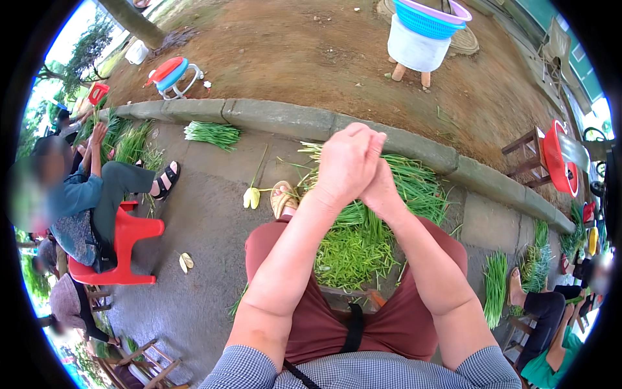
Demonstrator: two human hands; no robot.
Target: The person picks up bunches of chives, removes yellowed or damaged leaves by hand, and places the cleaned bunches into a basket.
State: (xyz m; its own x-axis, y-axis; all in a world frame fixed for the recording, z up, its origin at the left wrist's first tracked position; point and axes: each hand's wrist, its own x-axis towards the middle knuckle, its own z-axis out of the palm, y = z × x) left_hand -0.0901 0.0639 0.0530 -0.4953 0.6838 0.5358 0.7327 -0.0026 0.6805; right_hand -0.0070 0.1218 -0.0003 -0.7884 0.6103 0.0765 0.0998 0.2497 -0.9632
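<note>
My left hand [346, 160] and my right hand [381, 182] are raised together in front of me, one folded over the other. Whether anything is between them is hidden. Beneath and beyond them a large heap of long green stalks [418, 187], like garlic chives or scallions, lies on the pavement. Nearer my lap, between my knees, is a pile of short green pieces [354, 257]. Left of my sandalled foot lies a pale yellow flower [251, 198] on a thin stem.
A stone kerb [291, 116] curves beyond the heap. At left, a person sits on a red plastic stool [126, 243]; another person [549, 330] sits at right. Bundles of green stalks [212, 134] lie about. A blue basket [427, 22] rests on a white-covered stool.
</note>
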